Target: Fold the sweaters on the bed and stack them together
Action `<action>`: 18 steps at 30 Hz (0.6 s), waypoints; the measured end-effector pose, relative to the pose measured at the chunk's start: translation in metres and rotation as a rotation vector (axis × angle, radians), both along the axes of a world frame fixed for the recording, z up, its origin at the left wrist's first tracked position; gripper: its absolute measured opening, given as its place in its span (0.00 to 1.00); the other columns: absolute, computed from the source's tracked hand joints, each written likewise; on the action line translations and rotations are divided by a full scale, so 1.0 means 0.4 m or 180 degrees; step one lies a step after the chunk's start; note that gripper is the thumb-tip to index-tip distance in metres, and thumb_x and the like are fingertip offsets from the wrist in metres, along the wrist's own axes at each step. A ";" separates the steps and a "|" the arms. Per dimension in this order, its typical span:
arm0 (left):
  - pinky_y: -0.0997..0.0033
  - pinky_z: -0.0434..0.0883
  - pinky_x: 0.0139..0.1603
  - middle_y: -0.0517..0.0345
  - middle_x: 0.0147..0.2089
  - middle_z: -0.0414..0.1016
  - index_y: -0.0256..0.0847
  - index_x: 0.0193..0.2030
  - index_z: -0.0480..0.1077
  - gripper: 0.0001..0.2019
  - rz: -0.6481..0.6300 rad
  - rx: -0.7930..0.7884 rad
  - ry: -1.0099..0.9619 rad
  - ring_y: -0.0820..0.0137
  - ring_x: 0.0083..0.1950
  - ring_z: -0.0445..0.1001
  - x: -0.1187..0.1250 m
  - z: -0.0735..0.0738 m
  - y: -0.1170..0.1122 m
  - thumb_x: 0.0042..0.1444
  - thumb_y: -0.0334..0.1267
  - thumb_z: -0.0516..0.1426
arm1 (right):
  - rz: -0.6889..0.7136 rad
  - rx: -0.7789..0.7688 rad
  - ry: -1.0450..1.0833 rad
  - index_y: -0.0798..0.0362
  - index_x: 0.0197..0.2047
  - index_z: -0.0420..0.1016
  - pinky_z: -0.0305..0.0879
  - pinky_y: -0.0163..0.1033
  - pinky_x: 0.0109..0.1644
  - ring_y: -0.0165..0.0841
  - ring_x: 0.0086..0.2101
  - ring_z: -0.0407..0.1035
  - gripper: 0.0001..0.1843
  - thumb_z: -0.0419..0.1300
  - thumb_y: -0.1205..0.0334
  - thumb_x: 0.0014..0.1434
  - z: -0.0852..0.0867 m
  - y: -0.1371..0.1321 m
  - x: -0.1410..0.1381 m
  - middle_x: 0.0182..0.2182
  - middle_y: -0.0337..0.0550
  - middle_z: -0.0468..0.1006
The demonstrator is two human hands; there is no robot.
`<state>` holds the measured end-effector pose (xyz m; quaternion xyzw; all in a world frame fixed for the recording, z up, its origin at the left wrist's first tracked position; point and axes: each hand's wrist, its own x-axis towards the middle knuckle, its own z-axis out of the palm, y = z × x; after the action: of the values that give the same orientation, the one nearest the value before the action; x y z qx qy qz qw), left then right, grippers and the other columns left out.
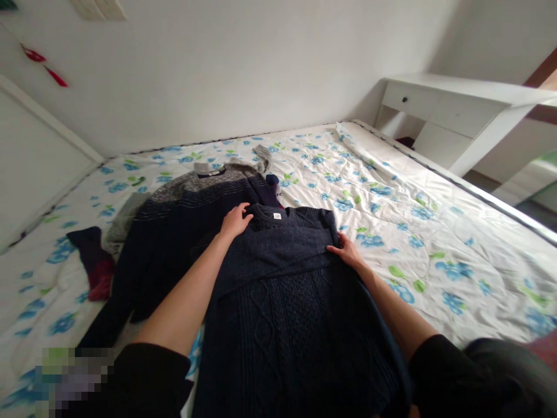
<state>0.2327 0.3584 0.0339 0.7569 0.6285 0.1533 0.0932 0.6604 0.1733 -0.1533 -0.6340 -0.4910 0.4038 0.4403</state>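
Observation:
A dark navy cable-knit sweater (287,307) lies flat on the bed in front of me, collar away from me, with a sleeve folded across its chest. My left hand (235,220) rests at the left shoulder by the collar, fingers curled on the knit. My right hand (347,251) presses on the right edge where the folded sleeve ends, fingers together on the fabric. A second sweater (183,215), navy with a grey striped top, lies spread out to the left, partly under the first one.
The bed carries a white quilt with blue flowers (413,232). A dark blue and red garment (93,261) lies at the left. A white desk with a drawer (452,110) stands beyond the bed's right corner. A white wall runs behind.

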 end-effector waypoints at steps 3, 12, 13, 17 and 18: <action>0.49 0.63 0.78 0.39 0.76 0.72 0.39 0.78 0.68 0.30 -0.0306 0.0359 0.0351 0.50 0.76 0.69 -0.060 -0.014 -0.133 0.73 0.46 0.57 | -0.0015 0.0023 0.0076 0.46 0.77 0.67 0.67 0.57 0.75 0.49 0.67 0.73 0.53 0.77 0.42 0.53 -0.001 0.002 0.002 0.67 0.52 0.79; 0.37 0.60 0.81 0.39 0.85 0.57 0.42 0.82 0.61 0.36 -0.0036 0.0133 -0.0121 0.45 0.85 0.56 -0.309 -0.176 -0.785 0.72 0.54 0.51 | 0.0296 -0.0375 0.0820 0.47 0.74 0.69 0.73 0.55 0.71 0.48 0.64 0.76 0.50 0.79 0.52 0.51 0.124 -0.094 -0.001 0.67 0.52 0.79; 0.37 0.63 0.79 0.35 0.82 0.63 0.39 0.81 0.61 0.39 0.0176 0.0051 -0.0318 0.44 0.82 0.62 -0.319 -0.183 -0.833 0.69 0.56 0.53 | 0.0416 -0.0488 0.0850 0.47 0.71 0.72 0.76 0.53 0.68 0.47 0.61 0.78 0.46 0.79 0.51 0.51 0.140 -0.132 0.005 0.64 0.51 0.81; 0.40 0.78 0.66 0.35 0.59 0.85 0.37 0.68 0.73 0.42 0.0945 -0.1070 -0.1430 0.41 0.61 0.83 -0.317 -0.151 -0.950 0.53 0.64 0.65 | 0.1031 -0.1068 0.0401 0.53 0.53 0.82 0.82 0.46 0.54 0.45 0.48 0.83 0.30 0.78 0.48 0.52 0.192 -0.320 0.050 0.48 0.47 0.88; 0.42 0.80 0.64 0.37 0.56 0.87 0.38 0.62 0.76 0.41 0.0966 -0.1412 -0.1787 0.42 0.59 0.85 -0.310 -0.135 -0.970 0.48 0.65 0.67 | 0.1161 -0.1226 0.0196 0.54 0.49 0.83 0.82 0.44 0.50 0.44 0.46 0.83 0.27 0.79 0.48 0.51 0.204 -0.368 0.063 0.45 0.47 0.89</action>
<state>0.1088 -0.0296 -0.0201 0.5454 0.7012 0.2269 0.3991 0.6855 0.0262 -0.0717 -0.5946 -0.4976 0.5816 0.2462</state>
